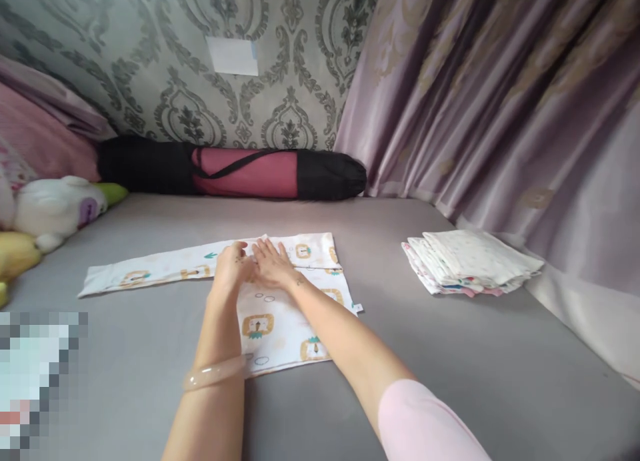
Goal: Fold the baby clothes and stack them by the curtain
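Observation:
A white cloth (283,334) printed with lion faces lies partly folded on the grey bed surface. Its upper part makes a long narrow strip reaching out to the left, while a squarer part spreads below. My left hand (234,267), with a pale bangle on that forearm, is closed at the folded strip; its fingers curl against the fabric and are partly hidden. Right beside it, my right hand (273,262) lies flat on the cloth, fingers stretched out and apart. A small white tag (357,308) sticks out at the cloth's right edge.
To the right sits a stack of folded cloths (475,261) near the purple curtain (400,114). A black and maroon roll bag (245,172) lies along the patterned wall. Plush toys (50,211) are at the left, above a blurred-out patch (33,374).

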Demonstrator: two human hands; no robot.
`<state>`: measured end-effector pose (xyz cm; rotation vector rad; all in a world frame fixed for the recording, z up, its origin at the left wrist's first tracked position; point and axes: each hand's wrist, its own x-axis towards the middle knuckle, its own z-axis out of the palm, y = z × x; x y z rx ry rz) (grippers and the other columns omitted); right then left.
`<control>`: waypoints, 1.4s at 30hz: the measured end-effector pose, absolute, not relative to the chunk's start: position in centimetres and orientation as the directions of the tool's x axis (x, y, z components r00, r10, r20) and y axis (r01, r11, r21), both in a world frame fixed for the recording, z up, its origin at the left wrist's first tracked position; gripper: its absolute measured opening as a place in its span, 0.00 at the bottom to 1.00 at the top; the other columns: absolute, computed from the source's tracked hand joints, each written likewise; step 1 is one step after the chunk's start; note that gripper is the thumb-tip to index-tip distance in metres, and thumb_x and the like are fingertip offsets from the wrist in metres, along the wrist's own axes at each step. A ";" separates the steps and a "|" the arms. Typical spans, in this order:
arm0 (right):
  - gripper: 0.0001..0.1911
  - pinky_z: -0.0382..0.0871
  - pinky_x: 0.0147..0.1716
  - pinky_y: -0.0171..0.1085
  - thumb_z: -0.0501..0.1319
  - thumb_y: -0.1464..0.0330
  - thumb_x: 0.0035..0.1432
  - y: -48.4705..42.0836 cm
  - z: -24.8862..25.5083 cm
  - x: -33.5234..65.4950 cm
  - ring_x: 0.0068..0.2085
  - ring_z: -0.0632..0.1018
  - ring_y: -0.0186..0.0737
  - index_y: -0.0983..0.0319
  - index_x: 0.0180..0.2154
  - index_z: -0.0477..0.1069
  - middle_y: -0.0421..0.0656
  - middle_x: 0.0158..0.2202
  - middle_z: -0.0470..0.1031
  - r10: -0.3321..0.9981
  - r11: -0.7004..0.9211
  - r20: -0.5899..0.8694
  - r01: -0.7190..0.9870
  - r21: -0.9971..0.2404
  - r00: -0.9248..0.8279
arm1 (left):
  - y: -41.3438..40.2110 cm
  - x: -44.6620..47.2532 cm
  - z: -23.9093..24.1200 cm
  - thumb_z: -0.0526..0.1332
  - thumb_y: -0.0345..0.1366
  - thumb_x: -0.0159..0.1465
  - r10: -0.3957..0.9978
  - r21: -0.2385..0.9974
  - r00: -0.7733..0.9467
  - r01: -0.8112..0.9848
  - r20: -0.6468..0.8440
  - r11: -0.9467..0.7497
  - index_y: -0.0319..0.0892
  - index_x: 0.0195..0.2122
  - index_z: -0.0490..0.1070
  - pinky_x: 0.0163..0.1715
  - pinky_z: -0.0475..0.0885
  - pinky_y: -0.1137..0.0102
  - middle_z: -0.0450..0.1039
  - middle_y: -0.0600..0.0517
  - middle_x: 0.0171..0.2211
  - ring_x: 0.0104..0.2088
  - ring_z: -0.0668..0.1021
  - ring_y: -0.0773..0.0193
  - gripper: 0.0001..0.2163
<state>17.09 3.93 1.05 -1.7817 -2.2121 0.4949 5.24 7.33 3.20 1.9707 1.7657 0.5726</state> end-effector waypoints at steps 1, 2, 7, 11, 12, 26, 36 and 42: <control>0.32 0.35 0.67 0.53 0.41 0.61 0.69 4.0 1.4 17.5 0.70 0.45 0.46 0.70 0.68 0.47 0.50 0.71 0.44 0.975 0.185 -0.023 0.870 -0.458 -0.219 | 7.3 5.4 3.2 0.55 0.28 0.55 0.993 0.571 0.119 0.815 0.002 -0.098 0.35 0.54 0.71 0.46 0.71 0.64 0.78 0.41 0.42 0.45 0.78 0.51 0.24; 0.31 0.38 0.68 0.51 0.41 0.62 0.69 4.0 1.7 18.1 0.70 0.47 0.44 0.69 0.68 0.48 0.49 0.71 0.46 0.977 0.170 -0.025 0.852 -0.494 -0.210 | 7.2 5.5 3.2 0.55 0.28 0.55 0.991 0.575 0.133 0.812 -0.015 -0.100 0.35 0.54 0.71 0.44 0.72 0.64 0.78 0.42 0.42 0.44 0.79 0.52 0.24; 0.30 0.45 0.67 0.39 0.41 0.72 0.65 2.7 3.2 22.4 0.70 0.49 0.39 0.69 0.67 0.50 0.49 0.70 0.50 0.996 0.065 0.083 0.891 -0.449 -0.031 | 6.4 6.3 3.3 0.52 0.30 0.61 0.989 0.542 0.146 0.833 -0.019 -0.113 0.40 0.55 0.71 0.42 0.71 0.65 0.76 0.41 0.46 0.42 0.78 0.53 0.21; 0.31 0.38 0.67 0.44 0.41 0.67 0.68 0.9 3.1 26.4 0.70 0.45 0.45 0.74 0.67 0.48 0.53 0.71 0.45 0.985 -0.116 0.084 0.945 -0.306 0.148 | 6.1 6.8 2.8 0.52 0.34 0.63 0.977 0.426 0.207 0.881 0.049 -0.208 0.42 0.51 0.74 0.46 0.68 0.62 0.73 0.40 0.50 0.47 0.75 0.49 0.18; 0.32 0.37 0.67 0.45 0.41 0.64 0.68 0.6 2.8 27.2 0.71 0.44 0.45 0.74 0.68 0.47 0.53 0.71 0.44 0.981 -0.150 0.075 0.949 -0.278 0.177 | 6.0 6.9 2.7 0.53 0.35 0.63 0.972 0.389 0.229 0.892 0.050 -0.230 0.42 0.49 0.76 0.47 0.67 0.61 0.74 0.39 0.49 0.48 0.75 0.48 0.17; 0.32 0.29 0.66 0.50 0.40 0.60 0.70 0.9 3.1 26.4 0.71 0.41 0.46 0.70 0.69 0.46 0.53 0.71 0.40 0.989 -0.146 0.003 0.972 -0.182 0.150 | 6.3 3.5 6.2 0.54 0.41 0.64 0.996 0.626 0.080 0.779 -0.029 -0.045 0.38 0.52 0.72 0.45 0.70 0.67 0.78 0.42 0.44 0.44 0.79 0.55 0.19; 0.32 0.29 0.66 0.50 0.38 0.57 0.70 2.1 2.4 17.5 0.71 0.42 0.44 0.62 0.69 0.46 0.46 0.72 0.40 0.974 0.192 -0.056 0.928 -0.320 -0.221 | 7.2 -5.7 4.2 0.57 0.41 0.61 0.764 0.751 -0.645 0.505 0.001 0.425 0.26 0.54 0.62 0.55 0.63 0.44 0.65 0.24 0.54 0.59 0.65 0.33 0.25; 0.28 0.39 0.65 0.54 0.41 0.60 0.69 3.2 3.8 17.5 0.69 0.49 0.49 0.62 0.66 0.56 0.50 0.70 0.48 0.971 0.179 -0.104 0.942 -0.283 -0.216 | 8.2 -6.7 2.8 0.56 0.39 0.60 0.600 0.808 -0.798 0.320 -0.051 0.495 0.26 0.57 0.55 0.55 0.65 0.51 0.62 0.27 0.56 0.58 0.67 0.40 0.27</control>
